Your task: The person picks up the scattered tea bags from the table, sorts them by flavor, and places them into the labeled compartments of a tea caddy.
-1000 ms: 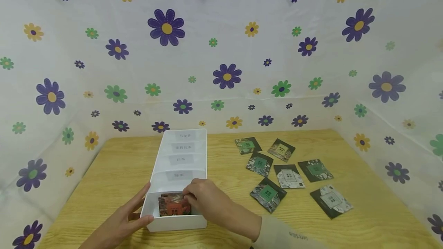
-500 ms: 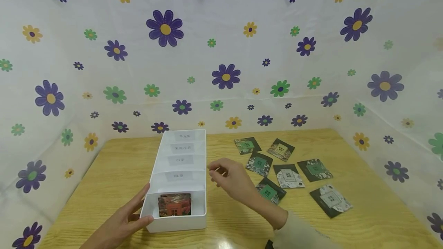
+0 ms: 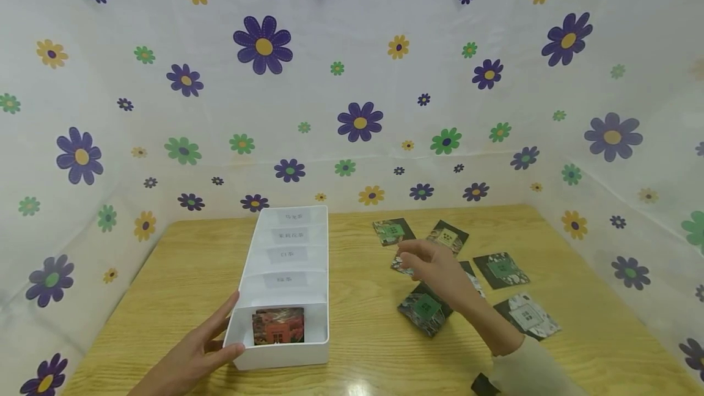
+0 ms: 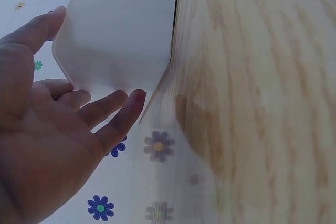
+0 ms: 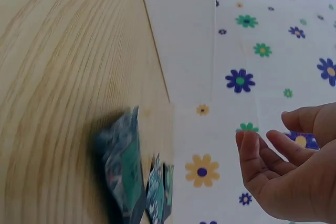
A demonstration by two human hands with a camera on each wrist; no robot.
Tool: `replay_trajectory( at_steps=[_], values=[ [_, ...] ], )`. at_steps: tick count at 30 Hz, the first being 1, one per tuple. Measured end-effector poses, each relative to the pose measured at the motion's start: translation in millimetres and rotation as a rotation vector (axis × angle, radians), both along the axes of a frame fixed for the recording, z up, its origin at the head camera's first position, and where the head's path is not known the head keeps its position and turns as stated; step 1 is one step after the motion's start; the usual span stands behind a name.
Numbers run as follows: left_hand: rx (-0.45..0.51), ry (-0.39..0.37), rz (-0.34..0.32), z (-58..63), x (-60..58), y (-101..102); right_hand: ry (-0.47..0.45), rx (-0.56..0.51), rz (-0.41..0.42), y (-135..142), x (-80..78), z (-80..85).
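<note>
A long white divided box [image 3: 283, 356] stands left of the middle in the head view. My left hand [image 3: 189, 350] holds its near left corner, thumb at the front wall and fingers along the side; the left wrist view shows the fingertips against the white wall. Red tea sachets [image 3: 277, 327] lie in the nearest compartment. My right hand [image 3: 440, 271] hovers over the scattered sachets with loosely bent fingers and nothing in them. Under it a green-labelled sachet [image 3: 423, 310] shows; a white-labelled one and another green-labelled one are partly hidden.
More tea sachets lie around: a green-labelled one [image 3: 392, 232] and a yellow-labelled one [image 3: 448, 236] at the back, a green-labelled one [image 3: 502, 270] and a white-labelled one [image 3: 529, 315] to the right. Paper labels [image 3: 284, 280] mark the box's farther compartments. Flowered cloth [image 3: 352, 90] encloses the wooden table [image 3: 357, 322].
My right hand has left the nearest compartment and moved right and away from me, over the sachets. The left hand and the box stay in place.
</note>
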State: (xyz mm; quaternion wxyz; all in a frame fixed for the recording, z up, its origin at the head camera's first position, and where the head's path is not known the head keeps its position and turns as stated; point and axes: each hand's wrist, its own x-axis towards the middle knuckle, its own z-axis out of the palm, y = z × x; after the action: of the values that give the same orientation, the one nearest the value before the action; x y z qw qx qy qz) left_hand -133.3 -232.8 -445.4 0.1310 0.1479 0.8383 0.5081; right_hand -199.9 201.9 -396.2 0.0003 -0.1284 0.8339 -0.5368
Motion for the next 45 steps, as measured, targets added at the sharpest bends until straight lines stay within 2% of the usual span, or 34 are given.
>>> replay_trajectory(
  at_steps=[6,13,19,28,36,40,45],
  values=[
    [0.007,-0.008,-0.004,1.3,0.1,0,0.02,0.071,0.0,23,1.6,-8.0],
    [0.027,-0.029,-0.002,2.5,1.6,1,0.001,0.217,-0.013,37,4.5,-22.5],
    [0.014,-0.024,0.017,2.9,1.6,2,-0.03,0.246,0.015,45,3.5,-36.2],
    [0.037,-0.032,0.009,3.0,2.4,2,0.017,0.366,0.149,45,2.3,-50.3],
    [0.057,-0.036,-0.005,2.0,1.8,1,0.1,0.537,0.245,37,5.3,-45.7],
    [0.049,-0.031,-0.004,1.2,1.3,1,0.131,0.618,0.228,32,6.9,-44.7],
    [0.055,-0.038,0.007,1.1,1.8,1,0.078,0.712,0.127,27,10.1,-45.7]
  ],
)
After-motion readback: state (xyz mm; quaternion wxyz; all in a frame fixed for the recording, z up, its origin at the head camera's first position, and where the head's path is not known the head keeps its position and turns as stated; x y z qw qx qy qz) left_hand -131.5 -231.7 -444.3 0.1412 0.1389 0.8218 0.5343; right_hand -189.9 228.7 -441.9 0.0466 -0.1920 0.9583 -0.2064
